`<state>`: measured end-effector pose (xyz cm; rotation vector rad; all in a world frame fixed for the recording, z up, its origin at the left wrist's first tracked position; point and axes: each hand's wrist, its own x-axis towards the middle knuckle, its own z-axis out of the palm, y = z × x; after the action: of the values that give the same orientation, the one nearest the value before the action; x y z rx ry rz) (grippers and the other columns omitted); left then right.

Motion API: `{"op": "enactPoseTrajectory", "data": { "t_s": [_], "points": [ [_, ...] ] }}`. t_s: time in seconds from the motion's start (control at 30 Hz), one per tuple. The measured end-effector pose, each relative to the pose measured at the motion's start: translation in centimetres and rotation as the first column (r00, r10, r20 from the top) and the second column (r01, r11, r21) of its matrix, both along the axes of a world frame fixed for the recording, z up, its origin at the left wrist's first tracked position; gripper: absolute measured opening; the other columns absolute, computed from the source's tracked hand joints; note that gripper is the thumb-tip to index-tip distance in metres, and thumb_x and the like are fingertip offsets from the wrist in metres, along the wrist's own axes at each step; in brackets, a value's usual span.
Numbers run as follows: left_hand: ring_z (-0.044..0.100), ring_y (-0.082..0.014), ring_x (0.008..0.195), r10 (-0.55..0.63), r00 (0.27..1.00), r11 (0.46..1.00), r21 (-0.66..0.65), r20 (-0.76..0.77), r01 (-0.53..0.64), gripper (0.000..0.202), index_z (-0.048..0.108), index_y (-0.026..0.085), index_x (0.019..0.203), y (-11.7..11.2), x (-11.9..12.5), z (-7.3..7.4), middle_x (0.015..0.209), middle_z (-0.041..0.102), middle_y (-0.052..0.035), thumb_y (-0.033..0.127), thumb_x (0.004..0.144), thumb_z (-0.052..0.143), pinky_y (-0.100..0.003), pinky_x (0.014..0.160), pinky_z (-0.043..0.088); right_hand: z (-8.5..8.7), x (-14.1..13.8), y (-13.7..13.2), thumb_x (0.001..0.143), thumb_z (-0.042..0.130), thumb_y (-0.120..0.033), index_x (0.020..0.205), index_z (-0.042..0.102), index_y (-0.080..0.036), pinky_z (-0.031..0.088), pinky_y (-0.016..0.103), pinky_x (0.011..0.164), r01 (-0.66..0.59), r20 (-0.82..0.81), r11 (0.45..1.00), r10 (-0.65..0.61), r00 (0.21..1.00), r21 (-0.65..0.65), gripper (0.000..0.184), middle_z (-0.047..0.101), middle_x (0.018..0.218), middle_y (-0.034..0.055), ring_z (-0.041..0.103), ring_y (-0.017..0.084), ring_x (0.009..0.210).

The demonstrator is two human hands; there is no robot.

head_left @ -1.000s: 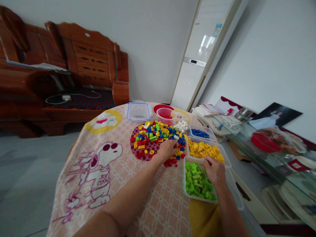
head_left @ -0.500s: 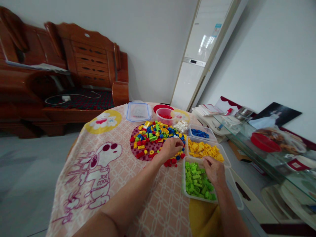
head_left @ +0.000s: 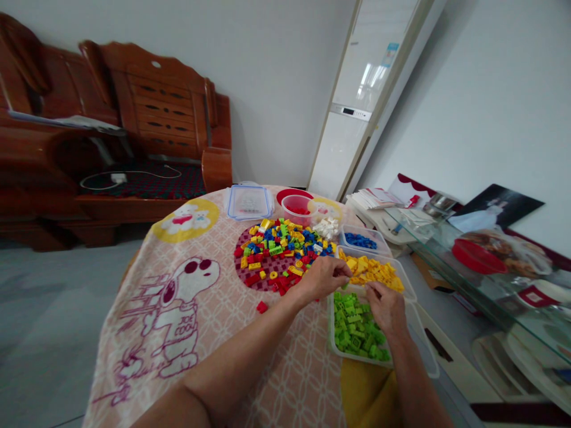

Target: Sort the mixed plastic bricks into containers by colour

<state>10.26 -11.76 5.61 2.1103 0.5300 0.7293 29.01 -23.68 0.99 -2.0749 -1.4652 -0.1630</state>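
Note:
My left hand [head_left: 325, 277] is closed in a pinch at the near left corner of the box of yellow bricks. A small green toy brick [head_left: 345, 286] shows under its fingertips. My right hand [head_left: 387, 308] hovers over the right side of the box of green bricks [head_left: 359, 327], thumb and finger pressed together; whatever they hold, if anything, is hidden. Yellow bricks [head_left: 370, 271] fill the box just beyond. A mixed heap of coloured bricks [head_left: 281, 244] covers much of the dark red round patch on the cloth, left of my hands.
Blue bricks [head_left: 360, 240] lie in a smaller box behind the yellow ones, beside a white brick pile [head_left: 326, 227]. A round tub [head_left: 298, 208] holds red pieces. A lid with blue edging [head_left: 250, 202] lies at the back. One red brick [head_left: 262, 307] sits near my left forearm.
My left hand has moved right from the heap to the boxes, with a green brick at its fingertips. A red brick now lies apart on the cloth. My right hand has hardly moved.

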Motion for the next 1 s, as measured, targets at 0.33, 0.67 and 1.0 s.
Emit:
{"op": "enactPoseTrajectory", "data": {
  "t_s": [0.33, 0.67, 1.0],
  "points": [
    [0.063, -0.0126, 0.071, 0.084, 0.993, 0.99, 0.124, -0.083, -0.073, 0.02, 0.075, 0.016, 0.088, 1.6, -0.8, -0.3, 0.082, 0.073, -0.002, 0.018, 0.076, 0.059, -0.02, 0.065, 0.044, -0.1, 0.0, 0.0, 0.086, 0.044, -0.04, 0.085, 0.074, -0.019, 0.046, 0.031, 0.07, 0.011, 0.028, 1.0, -0.011, 1.0, 0.001, 0.037, 0.074, 0.083, 0.0094, 0.067, 0.023, 0.075],
    [0.063, -0.016, 0.073, 0.379, 0.845, 0.914, 0.298, -0.376, -0.277, 0.017, 0.074, 0.017, 0.081, 7.3, -6.1, -0.9, 0.078, 0.072, -0.0036, 0.019, 0.073, 0.059, -0.023, 0.067, 0.044, 0.0, 0.0, 0.0, 0.085, 0.044, -0.041, 0.082, 0.074, -0.02, 0.044, 0.03, 0.065, 0.018, 0.042, 1.0, -0.018, 0.999, 0.014, 0.037, 0.074, 0.081, 0.0095, 0.066, 0.021, 0.069],
    [0.064, -0.0157, 0.076, 0.342, 0.747, 0.936, 0.281, -0.571, -0.214, 0.021, 0.076, 0.021, 0.078, 9.1, -8.0, -2.5, 0.079, 0.073, -0.0025, 0.014, 0.068, 0.058, -0.021, 0.064, 0.043, 0.1, -0.1, 0.0, 0.085, 0.045, -0.041, 0.082, 0.074, -0.019, 0.044, 0.029, 0.065, 0.004, 0.032, 1.0, -0.005, 0.999, 0.027, 0.036, 0.075, 0.081, 0.0096, 0.067, 0.021, 0.071]
  ]
}}
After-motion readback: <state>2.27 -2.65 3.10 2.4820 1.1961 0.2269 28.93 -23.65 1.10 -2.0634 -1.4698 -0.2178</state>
